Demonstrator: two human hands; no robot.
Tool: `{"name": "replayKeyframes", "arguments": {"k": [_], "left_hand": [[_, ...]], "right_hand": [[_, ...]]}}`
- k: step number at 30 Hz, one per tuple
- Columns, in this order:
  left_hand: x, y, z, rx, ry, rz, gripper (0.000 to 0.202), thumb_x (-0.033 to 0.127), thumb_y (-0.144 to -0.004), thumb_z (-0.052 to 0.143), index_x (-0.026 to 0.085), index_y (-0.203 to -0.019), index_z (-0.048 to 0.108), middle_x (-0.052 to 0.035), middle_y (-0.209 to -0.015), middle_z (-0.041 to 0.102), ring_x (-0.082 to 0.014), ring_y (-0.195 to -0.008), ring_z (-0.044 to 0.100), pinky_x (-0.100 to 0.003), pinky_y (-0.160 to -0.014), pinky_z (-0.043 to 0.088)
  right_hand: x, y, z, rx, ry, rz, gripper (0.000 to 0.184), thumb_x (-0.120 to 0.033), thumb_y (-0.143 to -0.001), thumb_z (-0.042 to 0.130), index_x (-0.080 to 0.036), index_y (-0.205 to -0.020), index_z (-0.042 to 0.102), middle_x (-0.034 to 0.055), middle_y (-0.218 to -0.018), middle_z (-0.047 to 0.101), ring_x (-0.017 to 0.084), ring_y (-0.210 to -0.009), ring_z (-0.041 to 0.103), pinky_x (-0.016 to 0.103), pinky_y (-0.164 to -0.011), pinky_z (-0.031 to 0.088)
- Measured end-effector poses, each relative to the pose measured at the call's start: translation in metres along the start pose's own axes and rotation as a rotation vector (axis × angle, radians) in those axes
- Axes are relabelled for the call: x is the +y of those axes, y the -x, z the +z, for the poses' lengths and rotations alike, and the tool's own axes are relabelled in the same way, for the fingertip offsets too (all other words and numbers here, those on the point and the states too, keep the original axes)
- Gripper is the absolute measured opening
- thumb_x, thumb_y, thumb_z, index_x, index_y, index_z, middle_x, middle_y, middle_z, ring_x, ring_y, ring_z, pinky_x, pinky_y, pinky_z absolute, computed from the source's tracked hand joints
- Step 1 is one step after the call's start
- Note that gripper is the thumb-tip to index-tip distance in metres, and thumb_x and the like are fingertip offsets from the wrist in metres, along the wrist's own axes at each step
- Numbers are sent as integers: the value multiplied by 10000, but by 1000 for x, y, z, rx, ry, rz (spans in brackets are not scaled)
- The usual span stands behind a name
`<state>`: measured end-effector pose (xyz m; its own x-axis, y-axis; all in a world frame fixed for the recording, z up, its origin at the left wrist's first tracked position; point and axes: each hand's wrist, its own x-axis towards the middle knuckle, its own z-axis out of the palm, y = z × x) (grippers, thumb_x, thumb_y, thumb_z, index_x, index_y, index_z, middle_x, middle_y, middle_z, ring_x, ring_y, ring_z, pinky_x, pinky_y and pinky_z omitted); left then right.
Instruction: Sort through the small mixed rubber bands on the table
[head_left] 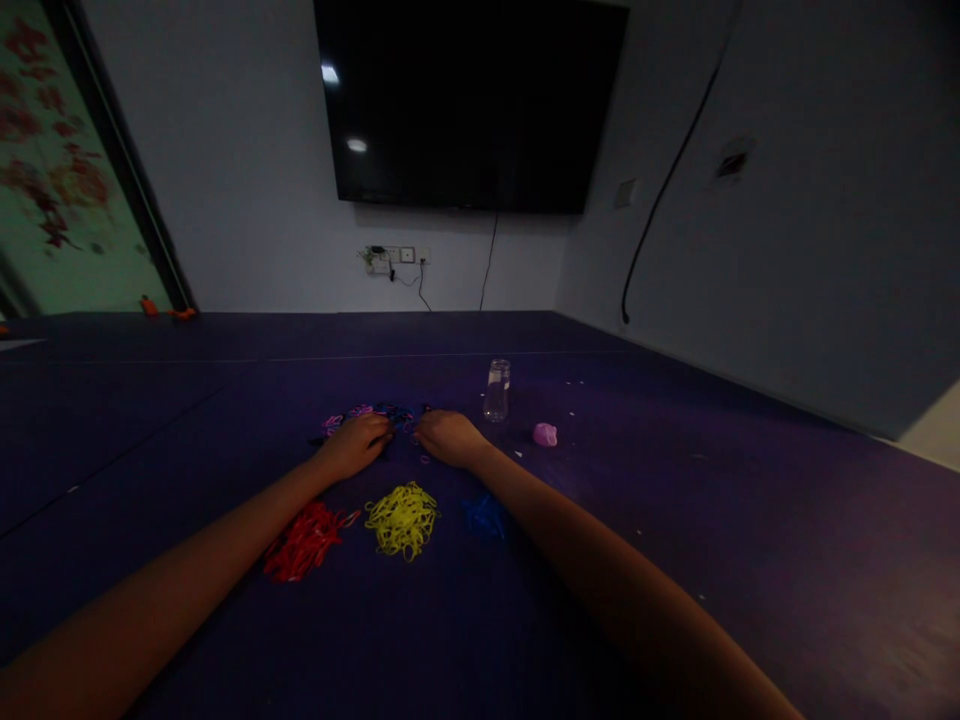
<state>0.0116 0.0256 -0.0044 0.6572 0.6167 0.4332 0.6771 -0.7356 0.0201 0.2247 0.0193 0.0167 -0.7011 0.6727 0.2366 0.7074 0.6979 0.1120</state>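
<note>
A loose heap of mixed pink, purple and dark blue rubber bands [363, 412] lies on the purple surface. At its right front edge is my left hand [358, 443], fingers bent and pressed together; what they pinch, if anything, is hidden. My right hand [448, 437] touches the heap's right side with curled fingers, and their tips are too dark to make out. Nearer me are three sorted piles: red rubber bands [304, 542] beside my left forearm, yellow rubber bands [403, 519] between the arms, and blue rubber bands [484, 516] partly behind my right forearm.
Beyond my right hand stands a clear jar [497, 390], upright, with a pink lump [545, 434] to its right. White scraps dot the purple surface [750, 520]. A television [472, 105] hangs on the back wall, above sockets and cables.
</note>
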Motion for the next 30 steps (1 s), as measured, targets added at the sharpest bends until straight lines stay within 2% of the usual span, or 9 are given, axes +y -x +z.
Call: {"name": "replayKeyframes", "arguments": {"k": [20, 30], "left_hand": [[2, 0, 2, 71, -25, -13, 240, 186, -866, 425, 186, -991, 629, -77, -1005, 649, -202, -970, 568, -366, -891, 423], [3, 2, 1, 87, -32, -57, 212, 195, -869, 426, 174, -936, 626, -72, -947, 643, -196, -935, 567, -349, -856, 435]], "right_hand": [[0, -1, 2, 3, -1, 15, 313, -290, -925, 351, -141, -993, 618, 116, -1053, 627, 187, -992, 571, 276, -861, 399], [0, 0, 2, 18, 2, 2, 299, -280, -923, 354, -139, -977, 612, 108, -1009, 636, 187, -972, 570, 283, -845, 402]]}}
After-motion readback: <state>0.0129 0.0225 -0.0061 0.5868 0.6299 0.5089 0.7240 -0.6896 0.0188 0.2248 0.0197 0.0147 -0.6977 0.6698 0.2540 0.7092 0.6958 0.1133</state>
